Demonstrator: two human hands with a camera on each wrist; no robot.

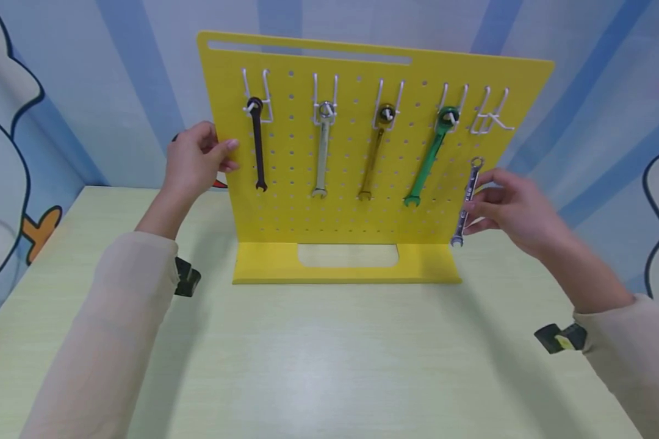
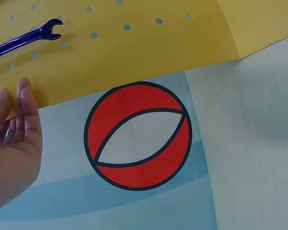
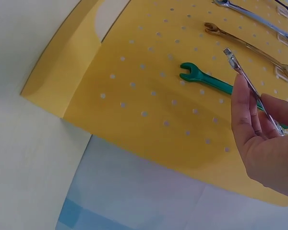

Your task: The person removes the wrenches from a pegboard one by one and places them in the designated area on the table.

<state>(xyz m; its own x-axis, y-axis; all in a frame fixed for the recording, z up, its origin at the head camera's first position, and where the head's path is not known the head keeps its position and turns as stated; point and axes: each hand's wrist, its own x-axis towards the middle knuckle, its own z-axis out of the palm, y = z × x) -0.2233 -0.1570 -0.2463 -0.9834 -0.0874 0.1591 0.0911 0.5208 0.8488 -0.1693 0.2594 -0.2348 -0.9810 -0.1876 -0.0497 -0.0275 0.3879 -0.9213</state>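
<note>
A yellow pegboard point(image 1: 340, 213) stands upright on the table, with wrenches hanging from its white hooks. My left hand point(image 1: 192, 158) holds the board's left edge, thumb in front; the left hand point(image 2: 19, 134) also shows beside that edge in the left wrist view. Between thumb and fingers my right hand point(image 1: 518, 210) pinches a silver combination wrench point(image 1: 467, 201), ring end up, in front of the board's right side. Above it, the rightmost hook point(image 1: 489, 116) carries no wrench. In the right wrist view the silver wrench point(image 3: 249, 86) passes in front of the green wrench point(image 3: 211, 81).
From left to right hang a dark wrench point(image 1: 259, 146), a silver wrench point(image 1: 322, 152), a bronze wrench point(image 1: 371, 164) and a green wrench point(image 1: 429, 161). The pale table point(image 1: 318, 347) extends in front of the board's base. Behind is a blue patterned backdrop point(image 1: 143, 73).
</note>
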